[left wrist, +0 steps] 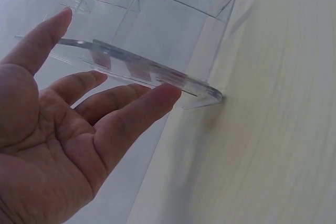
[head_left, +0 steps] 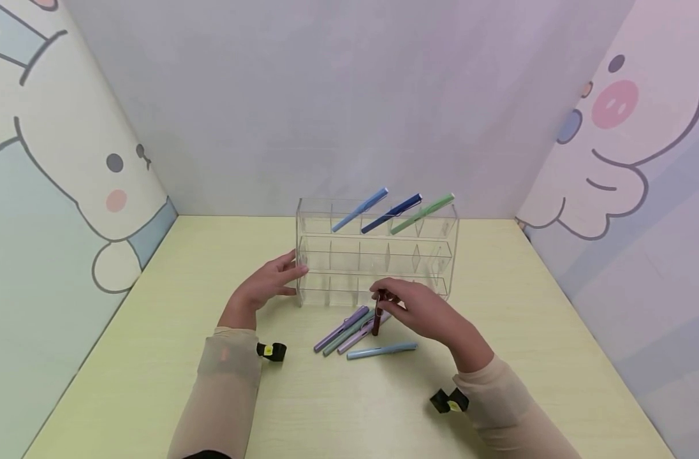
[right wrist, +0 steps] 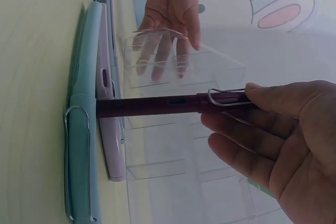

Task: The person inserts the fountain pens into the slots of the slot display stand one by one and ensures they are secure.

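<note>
While the left hand point(head_left: 269, 280) rests with its fingers spread against the end panel point(left wrist: 131, 59) of a clear acrylic pen rack point(head_left: 378, 236), the right hand point(head_left: 418, 309) pinches a maroon clip-capped pen point(right wrist: 157, 105) near its capped end. From where I stand, that pen looks roughly upright, just in front of the rack's lowest tier, its free end down among the pens lying on the pale wood-grain table point(head_left: 326, 408). Whether that end touches the tabletop, I cannot tell.

Close by lie a purple pen point(head_left: 341, 329), a grey-green pen point(head_left: 349, 332) and a lilac pen point(head_left: 361, 334), slanted side by side; a pale blue pen point(head_left: 382, 350) lies nearer the person, more nearly crosswise. Up in the rack's top tier three others lean at a slant: a sky-blue pen point(head_left: 360, 210), a navy pen point(head_left: 392, 213) and a light green pen point(head_left: 423, 213).

I'd judge the step in hand to be handling the maroon pen singly, with the left hand there to steady the rack. Any next move with it seems to call for lifting straight clear of its neighbours, keeping that fingertip hold high on the cap, and adding no push that might shift so light-looking a rack.
</note>
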A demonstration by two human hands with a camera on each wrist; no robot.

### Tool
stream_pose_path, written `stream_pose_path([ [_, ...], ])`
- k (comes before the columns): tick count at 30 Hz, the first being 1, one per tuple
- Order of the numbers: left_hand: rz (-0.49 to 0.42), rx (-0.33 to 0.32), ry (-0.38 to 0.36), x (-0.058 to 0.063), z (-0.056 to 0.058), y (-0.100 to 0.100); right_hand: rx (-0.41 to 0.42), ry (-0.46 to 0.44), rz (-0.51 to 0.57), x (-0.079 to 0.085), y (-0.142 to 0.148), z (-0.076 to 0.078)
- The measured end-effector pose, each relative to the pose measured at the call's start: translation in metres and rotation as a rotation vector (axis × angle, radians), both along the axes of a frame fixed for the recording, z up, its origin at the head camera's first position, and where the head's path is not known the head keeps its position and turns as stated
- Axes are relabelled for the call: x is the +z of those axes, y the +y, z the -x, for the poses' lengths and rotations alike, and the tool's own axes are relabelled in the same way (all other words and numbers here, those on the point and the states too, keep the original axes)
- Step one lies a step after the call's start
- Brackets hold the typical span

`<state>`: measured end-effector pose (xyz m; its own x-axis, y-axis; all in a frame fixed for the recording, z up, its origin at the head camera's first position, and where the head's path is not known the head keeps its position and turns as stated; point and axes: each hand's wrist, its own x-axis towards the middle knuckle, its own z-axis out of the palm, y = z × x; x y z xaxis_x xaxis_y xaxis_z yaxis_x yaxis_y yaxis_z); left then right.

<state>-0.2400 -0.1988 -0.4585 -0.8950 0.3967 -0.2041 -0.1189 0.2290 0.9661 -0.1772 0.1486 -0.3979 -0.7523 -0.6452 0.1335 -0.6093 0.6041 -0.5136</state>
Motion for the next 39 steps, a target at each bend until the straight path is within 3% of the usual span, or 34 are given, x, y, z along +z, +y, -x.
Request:
stream_pose_path([
  [11,0.021,0.007,0.001,0.002,-0.001,0.0,-0.01,-0.095,0.195,0.001,0.01,0.017],
  [22,0.025,0.001,0.007,0.004,-0.001,0.001,-0.064,-0.082,0.674,0.021,0.02,0.048],
  [29,0.024,0.004,-0.002,0.003,-0.001,0.002,-0.146,-0.041,0.991,0.019,0.008,0.058],
  [35,0.021,0.012,-0.007,0.005,-0.002,0.003,-0.171,0.008,1.103,0.014,-0.001,0.06],
  [39,0.021,0.012,-0.005,0.006,-0.002,0.002,-0.177,0.01,1.098,0.01,-0.004,0.061],
])
